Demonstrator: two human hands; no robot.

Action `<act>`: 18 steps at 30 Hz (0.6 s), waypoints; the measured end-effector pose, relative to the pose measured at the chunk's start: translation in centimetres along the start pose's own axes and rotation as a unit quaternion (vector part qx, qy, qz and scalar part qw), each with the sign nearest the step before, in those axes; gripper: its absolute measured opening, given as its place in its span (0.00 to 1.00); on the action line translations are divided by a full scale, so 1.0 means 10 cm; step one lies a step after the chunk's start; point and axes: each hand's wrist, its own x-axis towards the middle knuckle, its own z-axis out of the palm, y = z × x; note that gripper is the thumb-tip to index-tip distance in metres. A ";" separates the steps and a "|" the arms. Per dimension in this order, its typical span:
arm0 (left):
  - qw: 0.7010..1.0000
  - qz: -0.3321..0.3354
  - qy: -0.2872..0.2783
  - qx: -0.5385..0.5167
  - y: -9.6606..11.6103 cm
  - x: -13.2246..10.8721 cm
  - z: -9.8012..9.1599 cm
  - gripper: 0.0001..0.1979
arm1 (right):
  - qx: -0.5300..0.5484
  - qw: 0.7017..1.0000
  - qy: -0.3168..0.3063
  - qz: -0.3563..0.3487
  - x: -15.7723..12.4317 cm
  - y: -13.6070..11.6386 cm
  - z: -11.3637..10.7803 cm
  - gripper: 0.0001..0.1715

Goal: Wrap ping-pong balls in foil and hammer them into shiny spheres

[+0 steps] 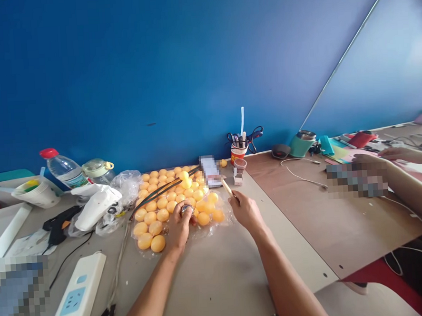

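My left hand (178,229) is closed around a small, round, shiny thing (187,210) whose kind I cannot make out. Beneath and beyond it, orange-yellow balls (151,218), like table-tennis balls, lie in rows in clear plastic wrap. My right hand (248,212) grips a brush with a pale wooden handle (227,187), its tip pointing up and left toward a phone (211,170). Long dark strips (159,192) lie across the balls. Just beyond my right hand sits a small clear cup of reddish stuff (240,164) on a little box (238,179).
A pen cup (238,151) stands against the blue partition (178,83). To the left are a red-capped bottle (64,169), a black glue gun (62,225) and a white power strip (81,292). On the right, another person's hands (372,167) are beside a green jar (302,144).
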 end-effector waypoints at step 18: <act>0.993 0.059 0.002 0.100 0.08 0.01 -0.03 0.19 | -0.191 0.975 -0.115 0.012 0.01 -0.05 0.15 0.17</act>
